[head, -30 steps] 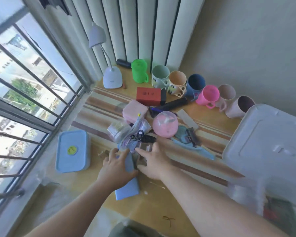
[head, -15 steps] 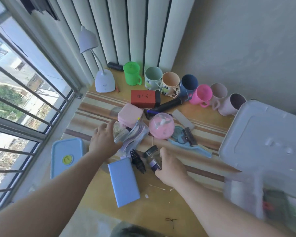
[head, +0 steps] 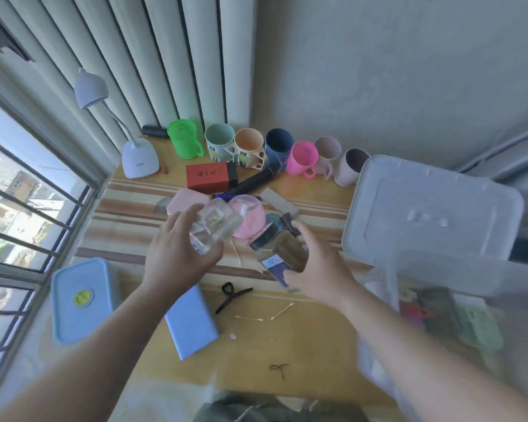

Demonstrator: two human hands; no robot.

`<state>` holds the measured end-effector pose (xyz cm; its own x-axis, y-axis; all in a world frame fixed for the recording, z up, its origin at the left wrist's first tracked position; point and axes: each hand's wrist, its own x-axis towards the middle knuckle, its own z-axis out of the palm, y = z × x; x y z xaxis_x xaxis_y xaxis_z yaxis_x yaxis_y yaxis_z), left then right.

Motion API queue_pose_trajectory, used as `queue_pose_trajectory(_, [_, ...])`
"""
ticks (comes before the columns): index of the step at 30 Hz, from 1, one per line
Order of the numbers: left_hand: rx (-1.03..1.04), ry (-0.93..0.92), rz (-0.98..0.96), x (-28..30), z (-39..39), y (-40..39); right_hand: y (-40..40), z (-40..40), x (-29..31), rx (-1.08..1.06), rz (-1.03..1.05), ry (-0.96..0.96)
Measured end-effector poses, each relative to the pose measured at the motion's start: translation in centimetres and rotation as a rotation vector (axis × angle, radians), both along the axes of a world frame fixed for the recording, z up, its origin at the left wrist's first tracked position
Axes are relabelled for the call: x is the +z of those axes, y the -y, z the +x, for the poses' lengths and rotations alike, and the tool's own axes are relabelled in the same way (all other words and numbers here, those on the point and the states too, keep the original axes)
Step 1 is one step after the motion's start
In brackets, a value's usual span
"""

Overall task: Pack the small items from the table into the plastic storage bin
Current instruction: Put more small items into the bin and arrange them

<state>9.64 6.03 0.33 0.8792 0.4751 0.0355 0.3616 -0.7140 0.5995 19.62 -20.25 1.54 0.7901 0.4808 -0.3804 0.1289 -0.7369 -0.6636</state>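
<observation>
The right hand (head: 314, 269) grips a dark jar (head: 282, 254), the left hand (head: 177, 254) a clear jar (head: 215, 228); the bin (head: 439, 269) lies right (nearer the right hand).

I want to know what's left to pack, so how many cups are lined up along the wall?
7, in one row by the wall: green, sage, peach, navy, bright pink, beige, mauve. None looks hidden.
</observation>
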Motion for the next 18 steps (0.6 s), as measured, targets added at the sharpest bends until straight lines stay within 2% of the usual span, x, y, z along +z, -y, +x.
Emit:
queue_pose_trajectory(2, [-0.085, 0.067, -0.006, 1.7, 1.5, 3.7, 2.7, 0.5, 2.7, 0.015, 0.042, 0.107])
queue_pose_trajectory(5, [-0.182, 0.159, -0.051, 3.7, 3.6, 9.8, 8.7, 1.3, 6.4, 0.005, -0.003, 0.278])
queue_pose_trajectory(8, [-0.301, 0.183, -0.048, 4.7, 5.2, 16.9, 17.2, 1.5, 8.2, -0.078, -0.066, 0.332])
queue_pose_trajectory(14, [-0.581, 0.177, -0.007, 4.5, 7.1, 32.0, 34.3, -0.2, 5.9, -0.178, -0.177, 0.22])
queue_pose_trajectory(18, [-0.689, 0.115, 0.033, 3.6, 7.8, 40.0, 41.6, -0.7, 0.6, -0.028, -0.431, 0.065])
